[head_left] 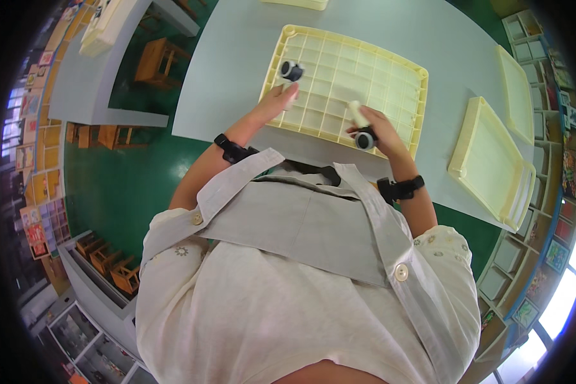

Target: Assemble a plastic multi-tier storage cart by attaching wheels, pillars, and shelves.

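Note:
In front of me a cream plastic panel with a grid of ribs [329, 80] lies on the grey table. My left hand [276, 102] is closed around a short pale post topped by a black-and-white caster wheel [292, 71], over the panel's left near corner. Over the near edge, right of the middle, my right hand [383, 132] is closed on a second pale post [358, 114]. Its caster wheel [365, 139] points toward me, and the post's bare end points away. Fingers partly cover both posts.
Two cream trays or panels [486, 163] stand or lie along the table's right side. Another cream piece [301, 2] shows at the far edge. A second grey table [77, 89] is at left, with wooden stools [160, 63] near it. Shelves [525, 38] line the right.

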`<state>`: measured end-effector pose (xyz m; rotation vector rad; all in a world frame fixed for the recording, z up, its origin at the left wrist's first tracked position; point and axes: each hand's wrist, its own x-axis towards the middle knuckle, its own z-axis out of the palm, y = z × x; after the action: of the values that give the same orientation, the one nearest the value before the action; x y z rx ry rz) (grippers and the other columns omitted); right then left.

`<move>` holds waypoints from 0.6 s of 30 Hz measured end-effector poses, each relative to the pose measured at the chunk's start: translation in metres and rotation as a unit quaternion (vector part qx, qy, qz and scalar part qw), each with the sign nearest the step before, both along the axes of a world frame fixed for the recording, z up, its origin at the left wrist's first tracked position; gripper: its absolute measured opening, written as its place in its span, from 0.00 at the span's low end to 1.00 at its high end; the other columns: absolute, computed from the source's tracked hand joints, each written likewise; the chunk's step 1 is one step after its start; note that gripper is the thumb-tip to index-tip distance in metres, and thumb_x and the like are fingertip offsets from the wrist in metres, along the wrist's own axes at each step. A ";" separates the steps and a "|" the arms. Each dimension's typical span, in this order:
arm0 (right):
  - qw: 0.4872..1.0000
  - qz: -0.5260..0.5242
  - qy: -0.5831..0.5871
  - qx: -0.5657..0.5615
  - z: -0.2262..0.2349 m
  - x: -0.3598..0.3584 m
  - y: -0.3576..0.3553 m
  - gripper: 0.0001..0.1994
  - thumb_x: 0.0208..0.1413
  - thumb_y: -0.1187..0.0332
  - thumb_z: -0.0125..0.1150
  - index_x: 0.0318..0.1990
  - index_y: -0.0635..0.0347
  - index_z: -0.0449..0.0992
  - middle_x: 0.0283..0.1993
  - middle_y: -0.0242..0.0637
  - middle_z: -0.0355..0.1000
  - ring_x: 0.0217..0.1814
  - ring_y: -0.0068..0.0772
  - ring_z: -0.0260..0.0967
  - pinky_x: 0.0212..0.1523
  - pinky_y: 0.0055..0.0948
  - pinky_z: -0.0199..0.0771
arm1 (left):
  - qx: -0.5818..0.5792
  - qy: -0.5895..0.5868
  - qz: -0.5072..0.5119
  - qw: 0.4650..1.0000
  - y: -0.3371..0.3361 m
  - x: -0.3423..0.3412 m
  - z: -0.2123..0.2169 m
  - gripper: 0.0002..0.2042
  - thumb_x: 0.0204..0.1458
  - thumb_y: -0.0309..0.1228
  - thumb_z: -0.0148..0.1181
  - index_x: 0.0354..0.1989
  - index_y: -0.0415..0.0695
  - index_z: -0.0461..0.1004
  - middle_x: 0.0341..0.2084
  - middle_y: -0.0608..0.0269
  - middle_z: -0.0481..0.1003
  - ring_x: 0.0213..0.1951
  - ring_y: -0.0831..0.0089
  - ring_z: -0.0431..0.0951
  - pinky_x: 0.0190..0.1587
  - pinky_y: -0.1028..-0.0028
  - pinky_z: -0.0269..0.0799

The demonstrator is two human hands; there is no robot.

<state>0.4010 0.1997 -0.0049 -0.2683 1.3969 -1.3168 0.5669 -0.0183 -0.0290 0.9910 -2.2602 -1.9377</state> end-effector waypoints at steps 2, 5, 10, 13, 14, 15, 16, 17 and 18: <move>0.997 -0.049 -0.064 -0.006 -0.012 -0.009 0.025 0.19 0.54 0.57 0.46 0.44 0.65 0.66 0.27 0.36 0.67 0.27 0.30 0.68 0.27 0.26 0.71 | -0.078 -0.055 0.004 0.995 -0.017 0.034 -0.024 0.20 0.54 0.48 0.40 0.39 0.44 0.68 0.31 0.67 0.69 0.34 0.80 0.69 0.38 0.77 0.65; 0.972 -0.172 -0.149 0.054 -0.039 -0.032 0.070 0.15 0.52 0.57 0.49 0.35 0.61 0.65 0.23 0.36 0.65 0.27 0.31 0.68 0.26 0.26 0.70 | 0.058 0.060 0.109 0.990 -0.022 0.059 -0.047 0.19 0.54 0.47 0.40 0.38 0.44 0.70 0.30 0.68 0.69 0.33 0.80 0.68 0.39 0.78 0.62; 0.967 -0.236 -0.091 0.042 -0.037 -0.043 0.137 0.14 0.47 0.67 0.53 0.39 0.64 0.63 0.22 0.39 0.65 0.24 0.30 0.67 0.24 0.26 0.70 | -0.100 0.164 0.189 0.963 -0.015 0.079 -0.056 0.15 0.48 0.41 0.55 0.37 0.42 0.72 0.20 0.71 0.68 0.25 0.82 0.66 0.30 0.81 0.61; 0.974 -0.153 0.105 0.129 -0.031 -0.044 0.160 0.15 0.44 0.72 0.53 0.41 0.65 0.64 0.22 0.39 0.66 0.23 0.29 0.67 0.25 0.24 0.69 | -0.211 0.124 0.215 0.946 -0.027 0.095 -0.086 0.18 0.39 0.39 0.64 0.35 0.41 0.72 0.21 0.70 0.70 0.24 0.82 0.66 0.29 0.81 0.63; 0.976 -0.116 0.131 0.126 -0.035 -0.044 0.163 0.16 0.43 0.72 0.54 0.41 0.66 0.64 0.22 0.39 0.67 0.22 0.28 0.67 0.24 0.23 0.68 | -0.204 0.128 0.209 0.948 -0.027 0.097 -0.089 0.18 0.39 0.39 0.64 0.35 0.41 0.72 0.21 0.70 0.70 0.24 0.82 0.66 0.29 0.81 0.63; 0.976 -0.084 0.155 0.125 -0.042 -0.046 0.169 0.16 0.43 0.73 0.55 0.42 0.66 0.65 0.22 0.38 0.67 0.22 0.27 0.68 0.24 0.23 0.68 | -0.229 0.102 0.198 0.948 -0.022 0.094 -0.076 0.21 0.36 0.38 0.67 0.37 0.40 0.71 0.22 0.69 0.71 0.24 0.81 0.67 0.28 0.80 0.64; 0.971 -0.097 0.177 0.130 -0.048 -0.047 0.174 0.16 0.42 0.72 0.56 0.41 0.67 0.68 0.22 0.38 0.69 0.21 0.25 0.68 0.22 0.23 0.67 | -0.256 0.073 0.193 0.945 -0.017 0.094 -0.064 0.24 0.32 0.38 0.69 0.38 0.39 0.70 0.22 0.67 0.71 0.24 0.80 0.68 0.28 0.79 0.65; 0.970 -0.100 0.178 0.133 -0.050 -0.050 0.176 0.16 0.42 0.72 0.56 0.41 0.67 0.68 0.22 0.38 0.69 0.21 0.25 0.68 0.22 0.23 0.67 | -0.253 0.074 0.190 0.946 -0.014 0.094 -0.056 0.24 0.32 0.38 0.69 0.38 0.39 0.70 0.22 0.67 0.71 0.24 0.80 0.68 0.28 0.79 0.65; 0.960 -0.082 0.218 0.155 -0.051 -0.050 0.176 0.16 0.42 0.72 0.56 0.41 0.68 0.69 0.21 0.37 0.69 0.20 0.25 0.67 0.21 0.23 0.67 | -0.279 0.058 0.200 0.938 -0.012 0.096 -0.050 0.27 0.33 0.37 0.68 0.42 0.39 0.66 0.25 0.64 0.72 0.25 0.80 0.70 0.28 0.80 0.66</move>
<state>0.3508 0.3761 -0.0560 -0.2433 2.0109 -1.1902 0.6628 -0.0303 -0.0788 1.0949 -2.1299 -1.0759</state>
